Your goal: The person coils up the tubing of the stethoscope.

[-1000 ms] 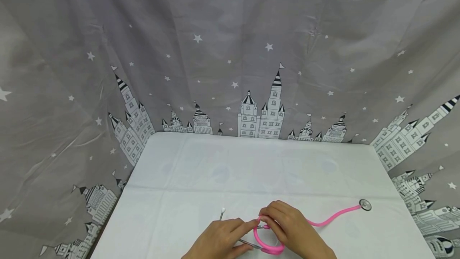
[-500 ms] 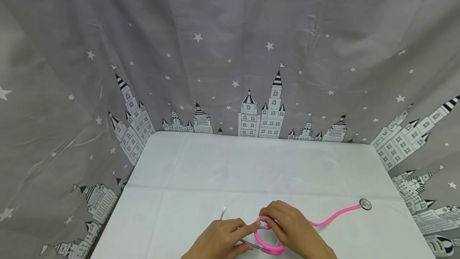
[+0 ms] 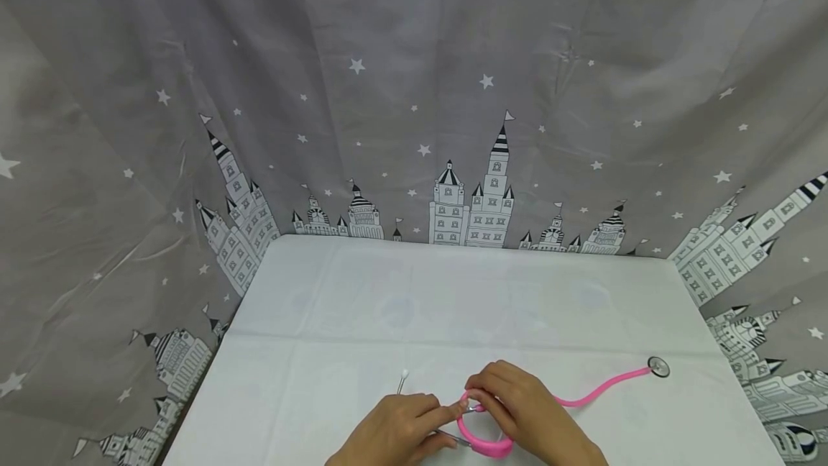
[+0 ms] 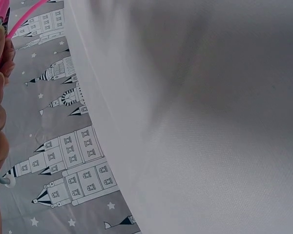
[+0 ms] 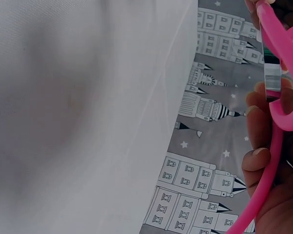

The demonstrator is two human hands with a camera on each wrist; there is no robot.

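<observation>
A stethoscope with pink tubing lies between both hands near the table's front edge. My left hand grips its metal binaural tubes, and one white eartip sticks out beyond the knuckles. With curled fingers my right hand holds the looped pink tube, seen close up in the right wrist view as a bent tube beside a shiny metal piece. The fingertips of both hands meet at the top of the loop. From under the right hand the tube runs right to the round chestpiece, which rests on the cloth.
A white cloth covers the table. Behind and along the sides hangs a grey curtain printed with stars and castles.
Both hands keep nearly the same place and hold on the stethoscope. The eartip has shifted very slightly up and to the right.
</observation>
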